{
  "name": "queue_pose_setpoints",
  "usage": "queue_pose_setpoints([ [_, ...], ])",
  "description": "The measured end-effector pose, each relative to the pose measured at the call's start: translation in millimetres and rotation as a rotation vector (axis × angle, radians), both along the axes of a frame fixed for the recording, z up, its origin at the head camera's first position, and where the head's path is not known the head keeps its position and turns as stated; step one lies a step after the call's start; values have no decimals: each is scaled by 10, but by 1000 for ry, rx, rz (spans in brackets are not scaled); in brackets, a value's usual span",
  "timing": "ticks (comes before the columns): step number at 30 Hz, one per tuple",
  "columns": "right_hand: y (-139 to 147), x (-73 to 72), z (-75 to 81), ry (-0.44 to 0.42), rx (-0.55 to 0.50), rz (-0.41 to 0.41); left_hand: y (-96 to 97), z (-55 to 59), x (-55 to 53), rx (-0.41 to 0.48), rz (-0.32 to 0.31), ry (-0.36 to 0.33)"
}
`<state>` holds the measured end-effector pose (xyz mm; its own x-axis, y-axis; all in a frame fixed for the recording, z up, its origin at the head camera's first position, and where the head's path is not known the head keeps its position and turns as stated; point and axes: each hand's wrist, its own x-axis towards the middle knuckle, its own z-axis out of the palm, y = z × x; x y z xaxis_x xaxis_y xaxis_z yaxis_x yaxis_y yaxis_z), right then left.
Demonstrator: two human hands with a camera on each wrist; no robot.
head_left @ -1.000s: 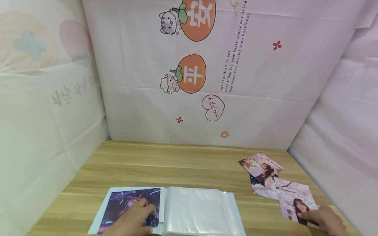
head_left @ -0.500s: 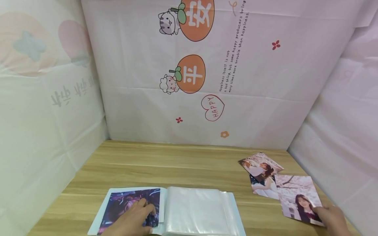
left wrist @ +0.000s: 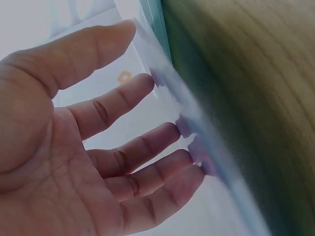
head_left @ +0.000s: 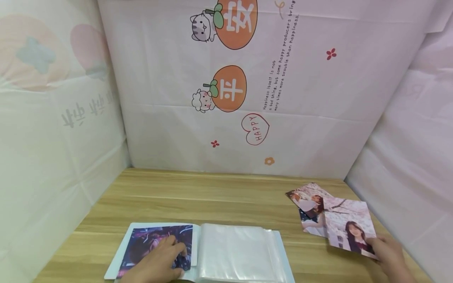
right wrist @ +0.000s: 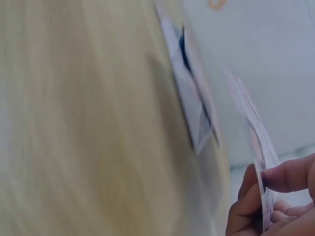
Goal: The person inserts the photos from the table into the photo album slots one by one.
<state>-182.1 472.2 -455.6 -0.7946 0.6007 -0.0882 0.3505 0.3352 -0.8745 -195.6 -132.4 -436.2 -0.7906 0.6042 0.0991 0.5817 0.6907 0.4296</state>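
While the L hand (head_left: 161, 255) rests on the L side of the album (head_left: 120, 255), the R hand (head_left: 389, 251) pinches the portrait (head_left: 348, 226) b/w thumb and curled fingers, near its lower R corner. Portrait = person w/ long dark hair, dark jacket, pink blossom behind; picture side faces up toward the head cam. It's off the table (head_left: 212, 196), far R, and in the head view it covers part of 2 other prints. R wrist view shows a gap b/w it and them, so not touching.

Those 2 lie on the table, overlapping: top photo (head_left: 306, 200) w/ blossom & a person in a pale top, set askew; lower photo (head_left: 311, 226) partly hidden, dark blue + white visible.

L hand: digits spread apart, slightly bent, gripping nothing; fingertips on the dark photo (head_left: 139, 243), a purple/blue print on the album's L side. Can't tell if the thumb tip touches too, or if that print sits inside a pocket.

Album lies flat, spread at the spine, front edge of table, L of center. Its R side carries clear sleeves (head_left: 233, 251), shiny, stacked a bit unevenly at the R edge. Portrait's well apart from it, off to the R.

Behind the table: white cloth (head_left: 308, 137) w/ orange fruit prints, Eng. text, a red "HAPPY" heart (head_left: 255, 129). Similar pale cloth both sides.
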Motion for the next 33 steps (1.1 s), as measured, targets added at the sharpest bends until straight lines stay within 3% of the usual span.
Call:
queue_pose_setpoints([
  [6, -285, -117, 104, 34, -160, 112, 8, 11, -5, -13, 11, 36],
  [20, -997, -251, 205, 57, -159, 309, 30, 2, -18, 21, 34, 105],
  [27, -1350, -294, 202, 85, -181, 341, 39, -15, -40, 92, 17, 155],
  [33, -1614, -306, 191, 97, -244, 372, 65, -23, -56, 164, 4, 136],
])
